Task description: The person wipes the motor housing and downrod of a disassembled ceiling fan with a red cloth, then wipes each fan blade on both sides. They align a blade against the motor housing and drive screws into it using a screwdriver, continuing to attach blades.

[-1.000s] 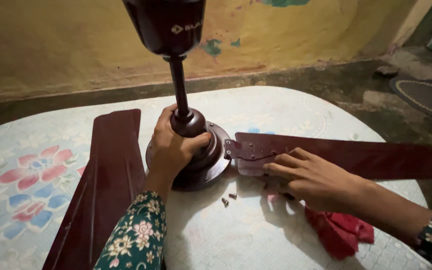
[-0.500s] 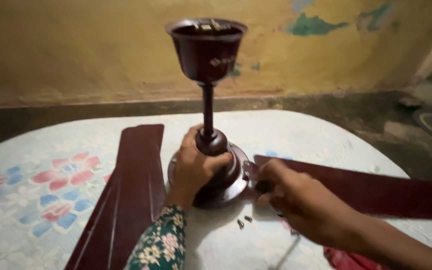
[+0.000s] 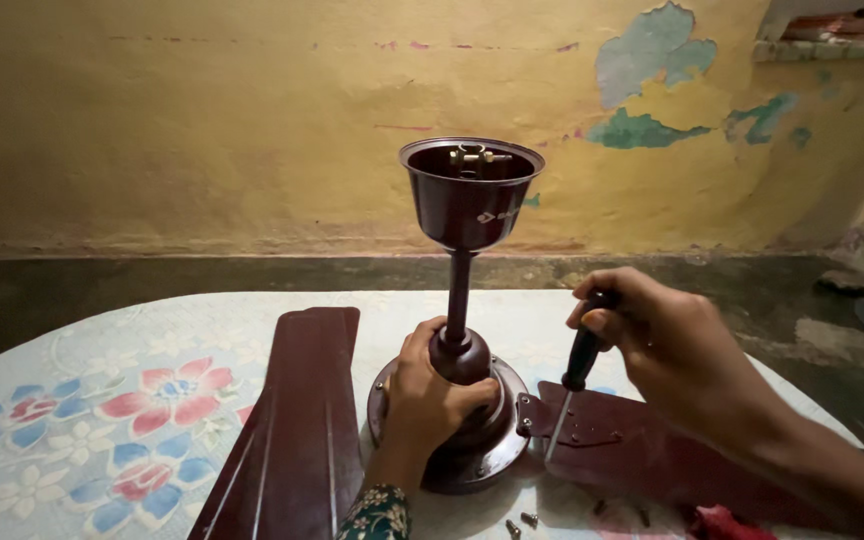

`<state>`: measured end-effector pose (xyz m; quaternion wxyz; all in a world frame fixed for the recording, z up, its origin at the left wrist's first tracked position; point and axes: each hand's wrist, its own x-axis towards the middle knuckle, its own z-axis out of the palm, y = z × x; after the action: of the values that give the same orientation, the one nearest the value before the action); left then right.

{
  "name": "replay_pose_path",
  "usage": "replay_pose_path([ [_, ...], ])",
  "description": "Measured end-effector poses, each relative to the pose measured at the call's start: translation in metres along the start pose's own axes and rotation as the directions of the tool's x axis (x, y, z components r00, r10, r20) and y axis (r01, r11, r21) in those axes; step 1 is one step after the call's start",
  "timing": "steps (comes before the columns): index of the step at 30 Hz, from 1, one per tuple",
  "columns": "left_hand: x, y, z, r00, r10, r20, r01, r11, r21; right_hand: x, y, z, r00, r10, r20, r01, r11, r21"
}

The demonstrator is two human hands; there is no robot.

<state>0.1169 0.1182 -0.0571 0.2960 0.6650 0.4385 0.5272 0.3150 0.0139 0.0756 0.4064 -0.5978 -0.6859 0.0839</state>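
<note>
A dark maroon ceiling fan stands upright on a flowered table top, its cup-shaped canopy [image 3: 470, 195] on a thin rod above the round motor housing [image 3: 487, 455]. My left hand [image 3: 432, 400] grips the lower cap and the housing at the rod's base. My right hand [image 3: 667, 345] holds a black-handled screwdriver [image 3: 574, 385], its tip down on the bracket of the right-hand blade [image 3: 632, 450] next to the housing. A second blade [image 3: 302, 430] lies to the left of the housing.
A few loose screws [image 3: 522, 522] lie on the cloth [image 3: 102, 420] in front of the housing, and a red rag [image 3: 717, 523] shows at the bottom edge. Behind the table are a dark floor and a peeling yellow wall [image 3: 252, 130].
My view has tilted up and the whole fan canopy now shows. My right hand has lifted off the blade and now holds the screwdriver upright on the blade bracket. The left hand stays on the housing.
</note>
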Motion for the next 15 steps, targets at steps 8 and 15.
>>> replay_pose_path([
  [8, -0.001, 0.003, 0.0, 0.999, -0.02, -0.03, 0.021, 1.0, 0.018, 0.014, 0.004, 0.012, 0.996, 0.001, -0.086, -0.006, 0.998, -0.059],
  [15, 0.0, 0.006, -0.002, 1.0, -0.018, -0.024, 0.019, 0.999, 0.026, 0.018, 0.005, 0.021, 0.998, 0.006, -0.064, -0.01, 0.998, -0.06],
])
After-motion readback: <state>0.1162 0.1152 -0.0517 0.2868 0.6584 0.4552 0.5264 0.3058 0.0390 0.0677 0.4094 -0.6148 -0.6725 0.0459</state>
